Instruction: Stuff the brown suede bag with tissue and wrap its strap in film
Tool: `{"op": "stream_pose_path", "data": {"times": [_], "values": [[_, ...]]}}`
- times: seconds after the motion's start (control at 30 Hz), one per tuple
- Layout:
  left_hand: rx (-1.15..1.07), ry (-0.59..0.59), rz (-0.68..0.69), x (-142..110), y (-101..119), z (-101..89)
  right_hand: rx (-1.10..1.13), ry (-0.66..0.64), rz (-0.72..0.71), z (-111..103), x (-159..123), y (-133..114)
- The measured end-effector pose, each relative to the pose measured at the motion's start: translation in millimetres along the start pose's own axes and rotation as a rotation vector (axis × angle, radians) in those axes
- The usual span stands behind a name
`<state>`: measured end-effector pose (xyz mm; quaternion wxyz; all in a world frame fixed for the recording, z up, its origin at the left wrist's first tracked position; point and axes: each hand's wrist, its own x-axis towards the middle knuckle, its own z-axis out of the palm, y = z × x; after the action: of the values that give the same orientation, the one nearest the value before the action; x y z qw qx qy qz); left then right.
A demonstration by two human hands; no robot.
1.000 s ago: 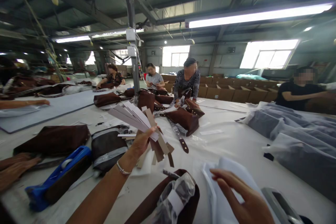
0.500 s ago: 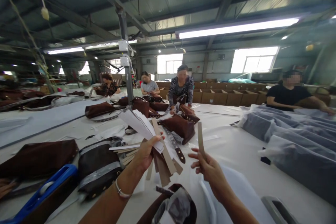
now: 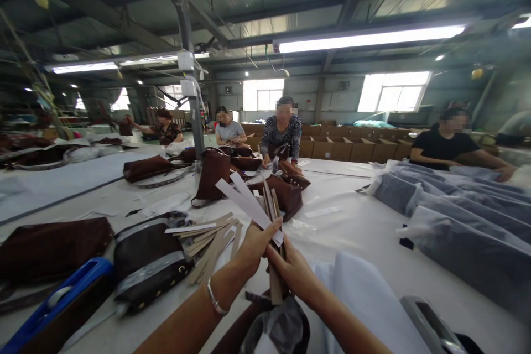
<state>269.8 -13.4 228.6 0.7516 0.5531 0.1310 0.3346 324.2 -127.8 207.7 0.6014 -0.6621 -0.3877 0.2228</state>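
A fanned bundle of tan strips (image 3: 274, 286) and 2 white strips (image 3: 244, 200) is held upright between the 2 hands. By the left hand (image 3: 254, 244), the bundle is gripped with the fingers closed and the thumb pressed over the white strips; a silver bangle (image 3: 215, 296) is worn on that wrist. By the right hand (image 3: 295, 265), the tan strips are clasped just below, its fingers curled in and touching the left. The strips are probably card, though the crowded grip makes this hard to judge.

Directly below the fingers, a brown handbag (image 3: 238, 332) lies partly hidden by the forearms, with crumpled clear plastic (image 3: 280, 327) at its mouth. To the left of the fingers, a loose pile of strips (image 3: 211, 249) is spread on the white table (image 3: 352, 218), beside a dark studded bag (image 3: 151, 265). Farther left, a blue tape dispenser (image 3: 81, 287) is seen. Just beyond the fingertips, a brown leather bag (image 3: 290, 194) is laid; an upright brown bag (image 3: 213, 175) is placed left of it. To the right, folded white sheeting (image 3: 359, 290) is found near the fingers, and plastic-covered dark goods (image 3: 460, 240) are lined up well apart. Beyond, a bag is handled by a co-worker in a patterned top (image 3: 282, 131).
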Motion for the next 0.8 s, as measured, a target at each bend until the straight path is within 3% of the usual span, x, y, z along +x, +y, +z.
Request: {"op": "stream_pose_path", "data": {"times": [0.13,0.33,0.5,0.6,0.67,0.8], "values": [[-0.106,-0.121,-0.08,7.7,1.8,-0.4,-0.008,0.033,-0.033,-2.9,1.9,-5.3],[-0.165,-0.219,-0.181,6.4,0.3,-8.0,0.281,-0.118,0.164,-2.1,-5.2,-10.3],[-0.244,-0.143,-0.14,10.7,11.9,-22.6,0.467,-0.09,0.227,-6.7,-8.5,-0.6],[-0.089,-0.096,-0.228,4.9,11.1,-26.4,0.492,0.017,0.214,-7.6,-7.5,3.0],[0.045,-0.143,-0.296,-4.1,2.4,-23.0,0.464,0.062,0.187,-5.2,-6.6,5.0],[0.172,-0.23,-0.26,-20.4,-18.8,-9.2,0.391,0.104,0.076,2.5,-6.6,11.5]]}}
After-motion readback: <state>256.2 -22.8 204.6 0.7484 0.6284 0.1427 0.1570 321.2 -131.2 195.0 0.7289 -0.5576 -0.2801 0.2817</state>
